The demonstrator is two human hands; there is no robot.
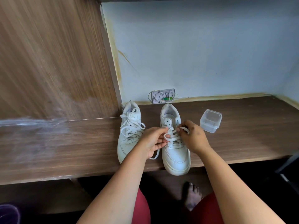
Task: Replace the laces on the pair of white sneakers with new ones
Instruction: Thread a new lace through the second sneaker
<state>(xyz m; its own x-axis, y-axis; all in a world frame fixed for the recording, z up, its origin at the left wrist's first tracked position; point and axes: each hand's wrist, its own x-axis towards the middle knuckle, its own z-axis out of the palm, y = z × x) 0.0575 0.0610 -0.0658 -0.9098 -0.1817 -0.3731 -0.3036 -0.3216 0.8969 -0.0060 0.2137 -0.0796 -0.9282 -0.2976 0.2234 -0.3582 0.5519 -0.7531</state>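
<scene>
Two white sneakers side by side, toes near: left sneaker laced loosely; right sneaker half-laced.

Dark brown wood-grain desk across the middle of the frame, front edge running lower left to right. Tall wooden side panel filling the upper left, with pale, whitish smears low down. Pale blue wall at upper right, stained yellowish along its left and bottom edges. Small grey wall box with its cover off, at the wall's foot, centre frame. Dark floor beneath the desk, lower centre. Soft, even light.
</scene>
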